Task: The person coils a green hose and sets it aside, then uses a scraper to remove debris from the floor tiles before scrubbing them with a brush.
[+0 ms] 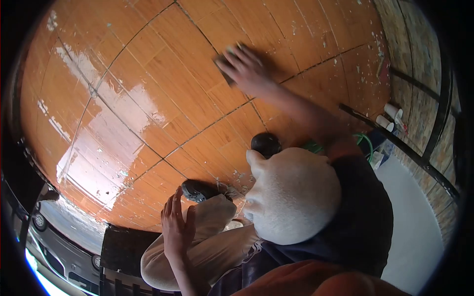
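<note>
Evidently, your right hand (pixel 242 68) holds a flat, dark rectangular block (pixel 224 71) against the orange wood-look tile floor (pixel 192 93), fingers curved over it; your left hand (pixel 177 224) has loosely spread fingers near the black shoe (pixel 197 190).

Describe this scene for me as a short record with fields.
Floor: orange wood-look tiles, dark joints, scattered pale specks
Right hand: on a dark, flat block; block's material unclear
Left hand: fingers spread, near a black shoe
By the wall: two white cups, a looped green cord
Image quality: right hand blurred
</note>
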Tool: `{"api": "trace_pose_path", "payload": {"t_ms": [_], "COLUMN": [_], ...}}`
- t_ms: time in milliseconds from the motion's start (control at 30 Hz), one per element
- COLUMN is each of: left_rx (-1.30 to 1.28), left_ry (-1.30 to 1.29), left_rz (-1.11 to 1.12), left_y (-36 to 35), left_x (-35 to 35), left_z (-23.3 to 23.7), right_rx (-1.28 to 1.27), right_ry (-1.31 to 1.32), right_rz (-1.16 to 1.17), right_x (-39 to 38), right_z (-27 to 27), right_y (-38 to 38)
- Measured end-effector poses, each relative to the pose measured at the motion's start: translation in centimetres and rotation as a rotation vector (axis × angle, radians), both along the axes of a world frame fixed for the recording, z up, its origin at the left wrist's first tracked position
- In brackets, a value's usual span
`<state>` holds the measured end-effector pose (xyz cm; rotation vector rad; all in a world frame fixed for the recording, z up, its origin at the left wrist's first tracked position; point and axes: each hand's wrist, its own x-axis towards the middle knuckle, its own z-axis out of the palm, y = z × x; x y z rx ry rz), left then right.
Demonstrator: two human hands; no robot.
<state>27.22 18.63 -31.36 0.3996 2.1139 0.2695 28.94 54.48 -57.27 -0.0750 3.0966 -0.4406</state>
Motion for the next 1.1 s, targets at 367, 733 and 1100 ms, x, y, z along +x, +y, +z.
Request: {"api": "trace_pose_path", "payload": {"t_ms": [367,733,1100], "left_rx": [-0.055,0.043,-0.044], "left_ry": [-0.039,0.073,-0.029], "left_rz": [-0.197,-0.282,-0.353], "left_y": [0.7,1.3,2.5], "left_x": [-0.9,-1.7,-2.4], "left_z": [-1.6,-0.3,-1.9], "right_rx": [0.1,-0.04,0.043], "right_ry": [0.046,-0.026,0.011], "right_rz": [-0.007,-0.042,-0.076], "right_x": [1.8,17.6,-0.2], "right_z": [-2.1,0.1,-0.1], "right_y": [4.1,5.9,14.1]}}
